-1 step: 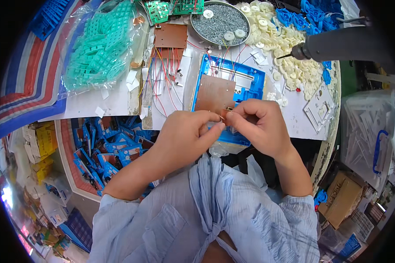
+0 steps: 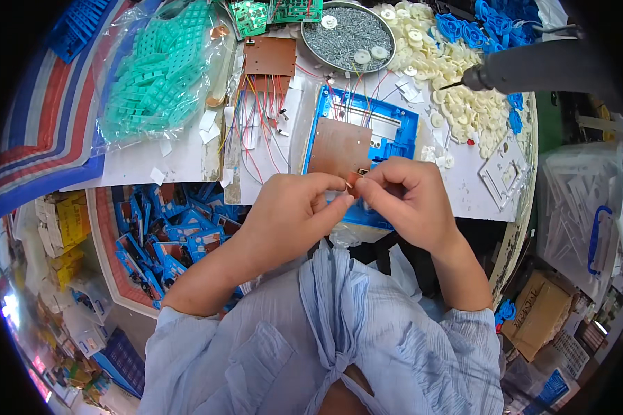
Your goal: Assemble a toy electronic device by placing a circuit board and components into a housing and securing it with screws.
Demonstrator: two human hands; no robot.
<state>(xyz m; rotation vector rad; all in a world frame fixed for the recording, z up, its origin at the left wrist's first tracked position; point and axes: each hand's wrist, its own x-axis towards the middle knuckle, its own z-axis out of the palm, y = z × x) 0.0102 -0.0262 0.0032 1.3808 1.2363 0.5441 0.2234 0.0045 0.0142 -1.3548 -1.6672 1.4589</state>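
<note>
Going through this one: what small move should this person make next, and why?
Probably keep the right hand steady and make a slight adjustment with the left hand. Both hands' fingertips meet around a small orange-brown piece at the near side of the brown board, over the blue housing; the exact grip is too small to tell.

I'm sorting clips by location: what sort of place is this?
Probably a small assembly workshop: a brown board lies over an open blue case, near heaped cream plastic discs and a round tray of small metal parts.
</note>
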